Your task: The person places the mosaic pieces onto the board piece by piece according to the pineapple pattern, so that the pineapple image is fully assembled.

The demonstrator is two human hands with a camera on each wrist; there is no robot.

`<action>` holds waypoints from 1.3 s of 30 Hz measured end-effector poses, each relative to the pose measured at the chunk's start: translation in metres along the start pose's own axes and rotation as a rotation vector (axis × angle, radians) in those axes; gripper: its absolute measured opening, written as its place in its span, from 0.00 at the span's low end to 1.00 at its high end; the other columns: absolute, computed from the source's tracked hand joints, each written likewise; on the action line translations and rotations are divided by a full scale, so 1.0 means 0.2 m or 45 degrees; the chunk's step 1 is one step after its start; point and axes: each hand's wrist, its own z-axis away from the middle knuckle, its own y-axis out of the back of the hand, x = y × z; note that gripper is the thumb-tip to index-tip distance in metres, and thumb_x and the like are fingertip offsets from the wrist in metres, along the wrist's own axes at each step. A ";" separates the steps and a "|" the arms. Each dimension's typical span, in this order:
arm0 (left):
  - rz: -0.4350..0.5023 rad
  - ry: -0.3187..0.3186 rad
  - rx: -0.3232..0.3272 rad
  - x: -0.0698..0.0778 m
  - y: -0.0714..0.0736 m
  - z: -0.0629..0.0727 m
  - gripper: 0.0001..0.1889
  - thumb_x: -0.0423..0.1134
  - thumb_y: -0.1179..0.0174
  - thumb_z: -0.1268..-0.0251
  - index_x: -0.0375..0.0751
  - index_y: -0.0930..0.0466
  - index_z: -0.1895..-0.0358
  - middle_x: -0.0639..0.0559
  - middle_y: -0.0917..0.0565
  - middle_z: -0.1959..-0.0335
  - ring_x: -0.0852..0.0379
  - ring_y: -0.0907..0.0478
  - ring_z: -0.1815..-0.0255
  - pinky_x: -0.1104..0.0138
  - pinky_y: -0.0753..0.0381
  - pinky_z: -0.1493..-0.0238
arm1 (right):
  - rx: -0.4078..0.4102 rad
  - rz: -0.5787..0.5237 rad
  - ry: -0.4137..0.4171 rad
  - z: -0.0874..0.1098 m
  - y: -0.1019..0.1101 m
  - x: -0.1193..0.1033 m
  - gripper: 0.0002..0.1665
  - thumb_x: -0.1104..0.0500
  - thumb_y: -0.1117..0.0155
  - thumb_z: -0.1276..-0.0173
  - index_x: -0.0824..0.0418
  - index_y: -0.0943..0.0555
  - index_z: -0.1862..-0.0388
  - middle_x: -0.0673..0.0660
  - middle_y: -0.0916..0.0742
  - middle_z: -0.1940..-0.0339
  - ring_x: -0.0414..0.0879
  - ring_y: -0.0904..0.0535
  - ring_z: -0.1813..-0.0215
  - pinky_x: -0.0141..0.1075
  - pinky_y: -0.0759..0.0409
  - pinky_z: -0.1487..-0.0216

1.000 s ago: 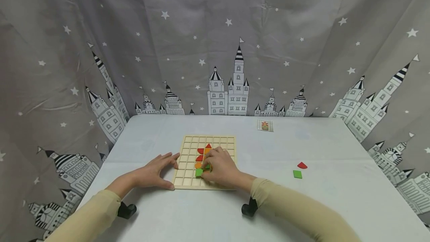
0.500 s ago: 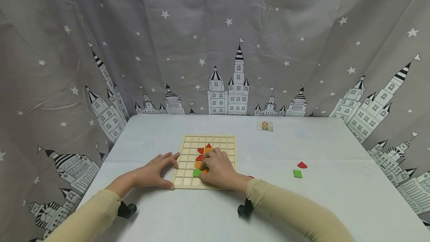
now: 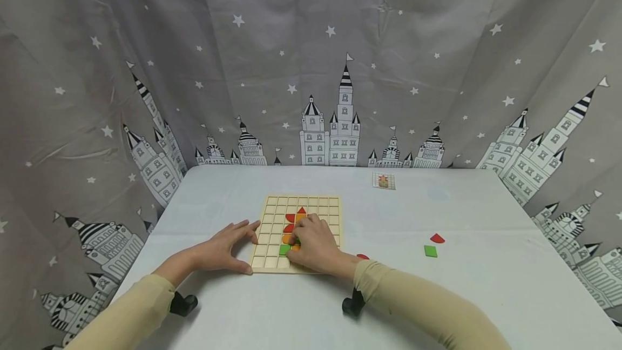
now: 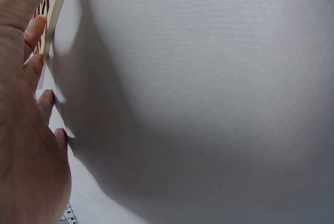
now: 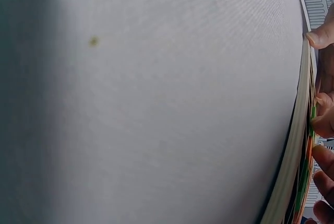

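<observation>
A pale wooden grid board (image 3: 272, 262) lies on the white table, with red, orange and green tiles set on it. My left hand (image 3: 221, 250) is spread at the board's left side, thumb at the near corner and fingertips at the edge; the left wrist view shows this hand (image 4: 31, 130) from beside the board. Over the middle of the board, my right hand (image 3: 317, 244) has thumb and finger pinched at the right side of a green square tile (image 3: 284, 250). An orange round tile (image 3: 286, 239) is just beyond it. The right hand covers several tiles.
A red quarter-round tile (image 3: 437, 238) and a green square tile (image 3: 430, 251) lie on the table at the right. Another red tile (image 3: 362, 256) peeks out beside my right wrist. A small pattern card (image 3: 384, 181) lies at the back, before a grey castle-print curtain (image 3: 330, 69).
The green square tile, tilted under my right fingers a second ago, now lies flat in its cell, slightly further left. My right forearm has shifted left, uncovering a red tile. The left hand stays put.
</observation>
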 end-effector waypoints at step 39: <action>-0.014 0.012 0.010 -0.02 -0.01 0.00 0.31 0.64 0.23 0.54 0.60 0.27 0.50 0.45 0.44 0.18 0.31 0.58 0.18 0.34 0.64 0.23 | 0.177 -0.256 -0.387 0.61 0.55 0.91 0.19 0.50 0.25 0.36 0.53 0.12 0.47 0.56 0.14 0.45 0.60 0.29 0.36 0.63 0.35 0.35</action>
